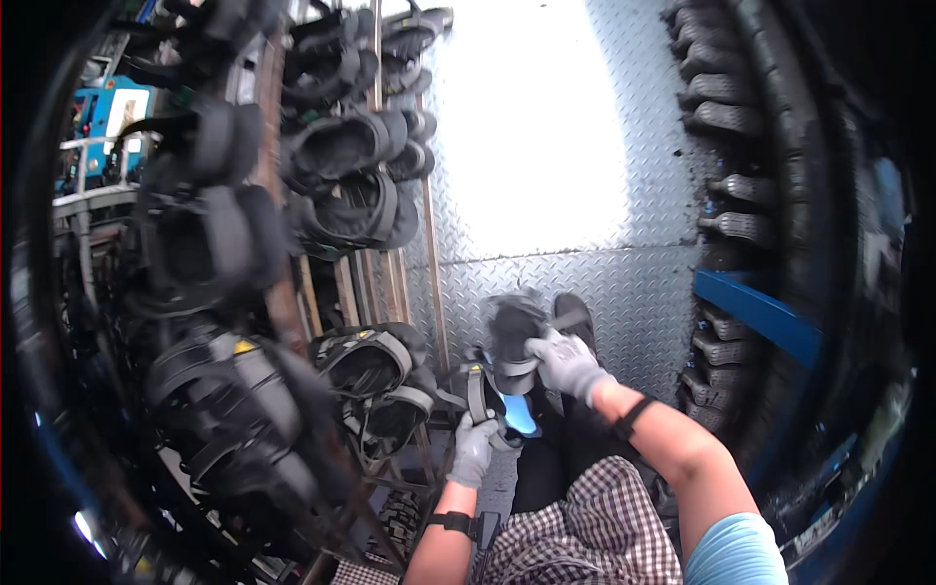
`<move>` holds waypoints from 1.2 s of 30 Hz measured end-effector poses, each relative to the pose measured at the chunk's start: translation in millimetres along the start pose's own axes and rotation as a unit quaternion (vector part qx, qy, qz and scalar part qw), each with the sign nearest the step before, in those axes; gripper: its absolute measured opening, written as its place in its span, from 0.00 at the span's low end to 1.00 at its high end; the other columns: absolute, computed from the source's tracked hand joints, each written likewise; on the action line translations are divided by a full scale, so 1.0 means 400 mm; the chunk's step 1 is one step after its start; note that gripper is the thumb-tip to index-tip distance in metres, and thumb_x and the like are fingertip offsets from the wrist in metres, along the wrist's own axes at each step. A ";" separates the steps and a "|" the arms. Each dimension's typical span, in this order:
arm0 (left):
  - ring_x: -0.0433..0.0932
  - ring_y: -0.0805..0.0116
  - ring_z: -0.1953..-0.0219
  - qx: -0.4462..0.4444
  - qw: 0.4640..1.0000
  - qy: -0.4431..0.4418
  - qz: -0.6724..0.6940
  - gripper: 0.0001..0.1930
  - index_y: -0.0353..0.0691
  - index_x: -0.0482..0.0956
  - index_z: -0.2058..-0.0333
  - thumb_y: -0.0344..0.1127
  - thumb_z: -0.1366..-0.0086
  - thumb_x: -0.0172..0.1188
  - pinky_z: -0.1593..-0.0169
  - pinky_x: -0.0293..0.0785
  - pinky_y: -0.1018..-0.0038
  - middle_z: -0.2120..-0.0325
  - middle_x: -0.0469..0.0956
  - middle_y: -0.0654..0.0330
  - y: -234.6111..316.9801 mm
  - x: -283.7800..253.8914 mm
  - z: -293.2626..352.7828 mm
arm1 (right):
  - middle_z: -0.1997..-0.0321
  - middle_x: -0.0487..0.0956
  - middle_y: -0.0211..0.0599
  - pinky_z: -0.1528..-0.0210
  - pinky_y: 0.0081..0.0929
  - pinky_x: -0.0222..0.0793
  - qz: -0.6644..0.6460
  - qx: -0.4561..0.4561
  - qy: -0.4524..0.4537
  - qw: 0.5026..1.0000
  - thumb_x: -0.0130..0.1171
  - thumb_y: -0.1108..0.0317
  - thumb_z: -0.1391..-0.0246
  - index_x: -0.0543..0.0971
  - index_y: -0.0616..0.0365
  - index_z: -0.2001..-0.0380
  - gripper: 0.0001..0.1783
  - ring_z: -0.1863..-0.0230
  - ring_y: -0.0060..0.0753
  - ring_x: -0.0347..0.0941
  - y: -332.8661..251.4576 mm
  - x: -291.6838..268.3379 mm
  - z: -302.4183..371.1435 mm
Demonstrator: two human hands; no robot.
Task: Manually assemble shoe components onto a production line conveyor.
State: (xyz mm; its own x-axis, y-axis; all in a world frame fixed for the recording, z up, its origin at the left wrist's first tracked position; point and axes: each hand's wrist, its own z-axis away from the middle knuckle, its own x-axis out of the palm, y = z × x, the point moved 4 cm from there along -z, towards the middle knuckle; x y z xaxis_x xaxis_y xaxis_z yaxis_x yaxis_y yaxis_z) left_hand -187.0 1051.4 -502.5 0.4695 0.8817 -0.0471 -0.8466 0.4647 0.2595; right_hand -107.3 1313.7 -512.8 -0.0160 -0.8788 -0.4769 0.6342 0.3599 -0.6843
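Note:
Both my hands wear pale grey work gloves. My left hand (475, 450) is closed on the heel end of a dark sandal (477, 390) with a grey strap. A bright blue insole (520, 415) shows beside that sandal; whether it lies inside it, I cannot tell. Just to the right and farther off, my right hand (567, 367) grips a second black sandal (517, 333) by its near end, and motion blurs it. The two sandals are close together in front of my legs. Fingertips of both hands are partly hidden.
Racks of several black sandals (351, 146) line the left side, on rusty metal rails (268, 146). A steel tread-plate floor (575, 255) runs ahead, with strong glare. Along the right stand several grey sole-shaped pieces (733, 227) and a blue beam (756, 310).

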 end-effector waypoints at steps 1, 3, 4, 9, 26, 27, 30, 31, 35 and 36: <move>0.82 0.62 0.62 0.002 0.999 -0.035 0.034 0.15 0.38 0.75 0.56 0.15 0.40 0.56 0.54 0.83 0.64 0.61 0.79 0.58 0.032 0.024 0.077 | 0.58 0.80 0.52 0.52 0.50 0.72 -0.019 0.036 0.035 0.999 0.57 0.71 0.49 0.79 0.46 0.59 0.13 0.53 0.60 0.78 -0.026 -0.035 0.081; 0.82 0.61 0.58 -0.008 0.991 -0.124 0.042 0.15 0.38 0.75 0.55 0.16 0.39 0.56 0.50 0.82 0.62 0.58 0.80 0.57 0.106 0.105 0.227 | 0.57 0.79 0.54 0.52 0.52 0.73 -0.044 0.096 0.085 0.991 0.57 0.70 0.51 0.79 0.46 0.59 0.13 0.55 0.62 0.78 -0.077 -0.090 0.230; 0.82 0.63 0.57 -0.004 0.982 -0.182 0.045 0.13 0.38 0.75 0.54 0.19 0.37 0.59 0.51 0.81 0.64 0.60 0.81 0.58 0.121 0.120 0.286 | 0.57 0.79 0.55 0.53 0.53 0.73 -0.050 0.112 0.100 0.987 0.58 0.70 0.51 0.78 0.47 0.60 0.13 0.55 0.63 0.78 -0.116 -0.113 0.283; 0.79 0.73 0.65 0.004 0.905 -0.415 -0.100 0.10 0.37 0.80 0.56 0.23 0.36 0.61 0.60 0.76 0.74 0.69 0.79 0.66 0.093 0.080 0.472 | 0.59 0.83 0.47 0.51 0.38 0.76 -0.194 0.056 0.084 0.976 0.61 0.67 0.48 0.79 0.52 0.57 0.14 0.54 0.48 0.81 -0.388 -0.209 0.481; 0.81 0.64 0.63 0.224 0.956 0.076 -0.173 0.16 0.34 0.81 0.59 0.40 0.39 0.68 0.60 0.76 0.64 0.65 0.84 0.53 -0.089 -0.402 0.771 | 0.42 0.81 0.33 0.40 0.40 0.63 0.089 0.142 -0.104 0.980 0.55 0.61 0.46 0.80 0.48 0.47 0.22 0.42 0.38 0.75 -0.419 -0.400 0.560; 0.81 0.64 0.63 0.212 0.961 0.083 -0.157 0.16 0.34 0.81 0.59 0.40 0.39 0.68 0.60 0.76 0.64 0.65 0.84 0.53 -0.142 -0.416 0.772 | 0.46 0.82 0.34 0.44 0.42 0.66 0.114 0.105 -0.115 0.981 0.54 0.63 0.46 0.80 0.48 0.47 0.22 0.46 0.38 0.77 -0.356 -0.379 0.539; 0.79 0.64 0.64 0.198 0.965 0.121 -0.124 0.18 0.33 0.81 0.55 0.38 0.40 0.70 0.59 0.76 0.65 0.64 0.84 0.49 -0.313 -0.449 0.760 | 0.40 0.80 0.43 0.39 0.38 0.71 0.116 0.139 -0.197 0.964 0.57 0.66 0.50 0.79 0.49 0.43 0.28 0.38 0.47 0.76 -0.257 -0.349 0.465; 0.79 0.64 0.64 0.183 0.970 0.114 -0.114 0.18 0.33 0.81 0.55 0.38 0.40 0.70 0.59 0.76 0.65 0.64 0.84 0.49 -0.356 -0.439 0.777 | 0.40 0.80 0.43 0.39 0.38 0.71 0.133 0.145 -0.207 0.958 0.56 0.66 0.51 0.79 0.49 0.42 0.29 0.38 0.47 0.76 -0.194 -0.334 0.411; 0.79 0.64 0.64 0.166 0.973 0.124 -0.099 0.18 0.33 0.81 0.55 0.38 0.40 0.69 0.59 0.76 0.65 0.64 0.84 0.49 -0.503 -0.419 0.817 | 0.61 0.84 0.39 0.58 0.38 0.74 0.212 0.088 -0.170 0.958 0.61 0.70 0.55 0.80 0.52 0.53 0.21 0.58 0.38 0.80 -0.213 -0.306 0.399; 0.79 0.64 0.64 0.167 0.973 0.123 -0.098 0.18 0.33 0.81 0.55 0.38 0.40 0.69 0.59 0.76 0.65 0.64 0.84 0.49 -0.522 -0.408 0.830 | 0.61 0.84 0.39 0.58 0.38 0.74 0.217 0.080 -0.155 0.960 0.61 0.69 0.55 0.80 0.52 0.54 0.20 0.58 0.39 0.81 -0.208 -0.300 0.403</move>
State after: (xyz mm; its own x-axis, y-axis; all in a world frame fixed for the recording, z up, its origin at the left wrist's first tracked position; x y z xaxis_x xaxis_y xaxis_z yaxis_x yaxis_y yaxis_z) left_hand -3.7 783.4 -228.9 0.5043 0.7909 -0.3465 -0.5988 0.6095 0.5196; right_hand -33.5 1338.5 -309.6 0.4924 -0.7169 -0.4936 0.6397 0.6826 -0.3534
